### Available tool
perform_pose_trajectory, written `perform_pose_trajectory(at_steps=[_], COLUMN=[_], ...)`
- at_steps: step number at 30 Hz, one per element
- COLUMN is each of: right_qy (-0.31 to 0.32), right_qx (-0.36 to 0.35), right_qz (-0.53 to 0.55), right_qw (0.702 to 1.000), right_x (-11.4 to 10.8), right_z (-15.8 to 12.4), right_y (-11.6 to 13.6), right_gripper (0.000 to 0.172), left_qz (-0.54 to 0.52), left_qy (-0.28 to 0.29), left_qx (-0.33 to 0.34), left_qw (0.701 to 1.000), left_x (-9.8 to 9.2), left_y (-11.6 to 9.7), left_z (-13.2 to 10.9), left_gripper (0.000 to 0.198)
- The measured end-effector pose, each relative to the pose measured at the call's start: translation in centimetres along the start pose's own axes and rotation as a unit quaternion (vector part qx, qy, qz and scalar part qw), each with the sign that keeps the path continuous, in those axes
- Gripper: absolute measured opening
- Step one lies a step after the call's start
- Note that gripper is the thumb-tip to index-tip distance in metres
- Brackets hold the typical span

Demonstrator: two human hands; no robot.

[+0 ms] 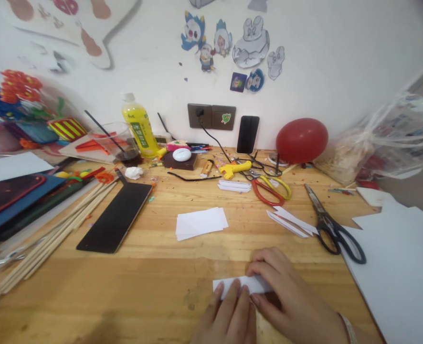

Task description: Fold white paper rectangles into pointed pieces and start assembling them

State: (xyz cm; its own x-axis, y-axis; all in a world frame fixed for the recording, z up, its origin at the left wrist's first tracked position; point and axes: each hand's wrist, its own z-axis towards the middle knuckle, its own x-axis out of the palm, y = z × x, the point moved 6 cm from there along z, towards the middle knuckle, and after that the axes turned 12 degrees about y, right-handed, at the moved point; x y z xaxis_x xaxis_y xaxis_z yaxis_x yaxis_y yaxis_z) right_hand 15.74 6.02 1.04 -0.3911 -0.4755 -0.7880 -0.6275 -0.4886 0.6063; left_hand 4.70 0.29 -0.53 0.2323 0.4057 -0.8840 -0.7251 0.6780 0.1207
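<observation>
A narrow strip of folded white paper (227, 281) lies on the wooden table close in front of me. My left hand (231, 313) rests on its near side, with fingers stretched and slightly apart, pressing the strip against the table. At the strip's right end, my right hand (286, 284) has it between thumb and fingers, which cover that end. Beyond my hands is a small stack of white paper rectangles (200, 223). Several folded paper strips (235, 186) lie farther back, and more white strips (292, 221) are to the right.
Black-handled scissors (335, 229) and large white sheets (394, 277) lie right. Red-and-yellow-handled scissors (274, 190), a yellow glue gun (236, 169) and a red balloon (302, 140) are behind. At left are a black tablet-like slab (116, 220), wooden sticks (61, 227) and a yellow bottle (140, 126).
</observation>
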Motion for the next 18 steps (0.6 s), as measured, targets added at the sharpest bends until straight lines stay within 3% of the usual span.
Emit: perform_pose_trajectory(at_steps=[6,12,18], right_qy=[0.0,-0.023,-0.019], right_qx=[0.004,0.005,0.034], right_qz=[0.013,0.034,0.033], right_qw=[1.0,0.999,0.999], right_x=[-0.08,-0.3,-0.7], right_z=[0.25,0.33,0.32], right_y=[-0.05,-0.1,-0.3], right_gripper=[0.026,0.016,0.024], left_qz=[0.012,0.01,0.014], left_qy=[0.028,0.007,0.016], left_qx=[0.017,0.01,0.018], left_qw=[0.999,1.0,1.0], left_x=[0.74,0.54,0.4], left_y=[-0.27,-0.39,-0.29], left_z=[-0.49,-0.49,-0.22], left_gripper=[0.026,0.026,0.025])
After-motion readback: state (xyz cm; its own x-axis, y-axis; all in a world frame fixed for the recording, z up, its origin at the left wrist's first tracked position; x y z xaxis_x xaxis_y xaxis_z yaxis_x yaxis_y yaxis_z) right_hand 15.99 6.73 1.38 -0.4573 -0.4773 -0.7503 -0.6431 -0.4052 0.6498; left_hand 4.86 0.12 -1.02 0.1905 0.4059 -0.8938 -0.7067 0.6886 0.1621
